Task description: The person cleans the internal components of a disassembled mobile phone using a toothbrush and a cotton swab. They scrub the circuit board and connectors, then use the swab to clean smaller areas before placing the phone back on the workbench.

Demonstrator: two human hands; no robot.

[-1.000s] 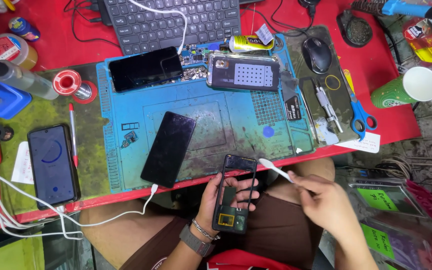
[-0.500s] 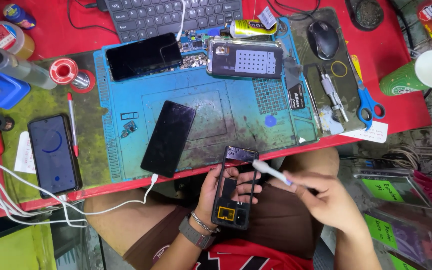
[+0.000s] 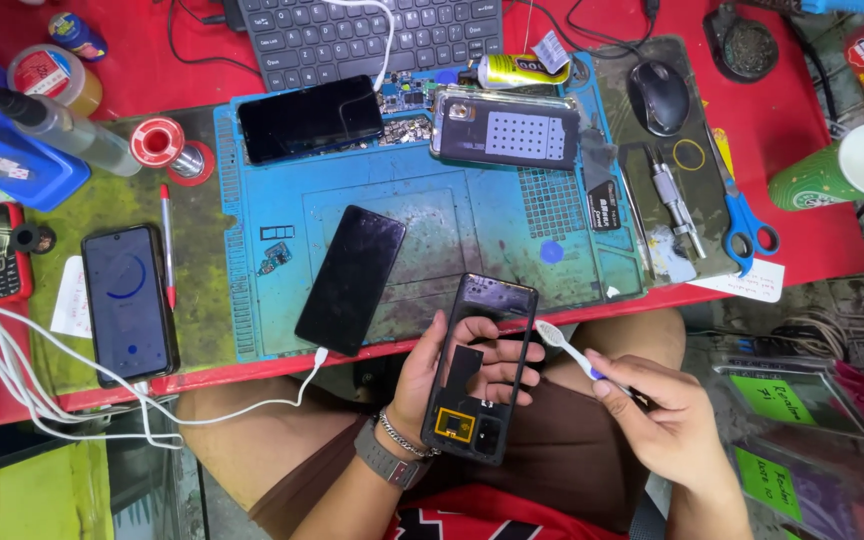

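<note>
Head view | left hand [image 3: 432, 375] holds black hollow phone frame [image 3: 480, 370] | upright, yellow patch

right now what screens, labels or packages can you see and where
Lit phone: left on green mat, dark blue screen, blue arc.
Two dark phones: on blue mat, black screens.
Glue tube: by keyboard, yellow, white tag.
Paper cup: far right, green, white inside.
Green labels: lower right, on clear sleeves.

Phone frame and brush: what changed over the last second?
The left hand raised the phone frame, so its top now overlaps the blue mat's front edge. The right hand brought the white brush in until its head sits against the frame's right edge. Both grips unchanged; the black phone on the mat stayed put.
</note>
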